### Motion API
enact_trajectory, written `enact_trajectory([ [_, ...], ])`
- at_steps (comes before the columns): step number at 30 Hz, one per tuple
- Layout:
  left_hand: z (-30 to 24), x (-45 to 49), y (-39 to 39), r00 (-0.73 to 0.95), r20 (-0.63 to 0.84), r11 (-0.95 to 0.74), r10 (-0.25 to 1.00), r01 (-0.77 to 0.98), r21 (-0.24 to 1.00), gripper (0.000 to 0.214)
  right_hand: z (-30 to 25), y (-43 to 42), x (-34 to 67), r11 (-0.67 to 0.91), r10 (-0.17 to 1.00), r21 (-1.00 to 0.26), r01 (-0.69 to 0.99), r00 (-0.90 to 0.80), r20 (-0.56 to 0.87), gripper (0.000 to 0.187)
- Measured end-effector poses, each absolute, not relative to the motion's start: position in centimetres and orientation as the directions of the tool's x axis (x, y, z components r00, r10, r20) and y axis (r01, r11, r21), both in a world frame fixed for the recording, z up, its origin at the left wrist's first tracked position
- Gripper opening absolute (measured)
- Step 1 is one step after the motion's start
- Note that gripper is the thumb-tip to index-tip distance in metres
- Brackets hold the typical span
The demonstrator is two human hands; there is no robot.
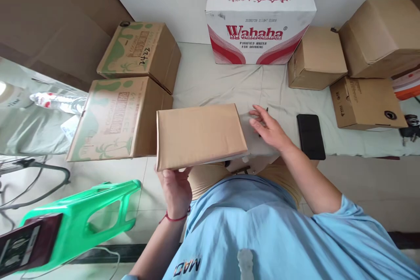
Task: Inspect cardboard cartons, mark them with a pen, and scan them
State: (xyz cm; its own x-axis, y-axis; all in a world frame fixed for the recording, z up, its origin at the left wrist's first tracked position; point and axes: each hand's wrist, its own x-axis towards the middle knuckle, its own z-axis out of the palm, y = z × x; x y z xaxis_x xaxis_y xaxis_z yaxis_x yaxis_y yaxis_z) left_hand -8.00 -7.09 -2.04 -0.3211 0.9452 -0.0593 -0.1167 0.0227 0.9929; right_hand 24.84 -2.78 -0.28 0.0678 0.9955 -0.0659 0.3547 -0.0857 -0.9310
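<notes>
Box: brown cardboard, oblong, long axis left-to-right; your left grip clasps it, your right grip loosely spread.

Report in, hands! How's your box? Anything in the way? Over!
Left hand holding plain cardboard box. Right hand open, off the box. Green-printed carton close left, maybe blocking.

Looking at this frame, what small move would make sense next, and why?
Probably bringing the right hand in to steady the right side of the plain cardboard box. The left hand grips only its near left corner, while the right hand is open, apart from the box, and close to that unsupported-looking side.
</notes>
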Motion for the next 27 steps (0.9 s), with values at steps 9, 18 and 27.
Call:
enact_trajectory([
  [9, 1.2, -7.6, -4.1, -0.410, -0.344, 0.243, 0.845, -0.279, 0.929, 0.071, -1.2, -6.7, 21.5, 0.067, 0.993, -0.907, 0.417, -0.113, 0.021, 0.052],
  [18, 2.1, -6.9, -2.5, -0.455, -0.334, 0.246, 0.825, -0.242, 0.939, 0.054, -4.1, -15.5, 32.7, -0.498, 0.771, -0.333, 0.801, 0.585, 0.254, 0.095],
  [27, 0.9, -5.6, -1.6, -0.444, -0.313, 0.226, 0.839, -0.240, 0.944, 0.048, -3.7, -14.9, 32.8, -0.652, 0.742, -0.149, 0.743, 0.666, 0.073, 0.089],
])
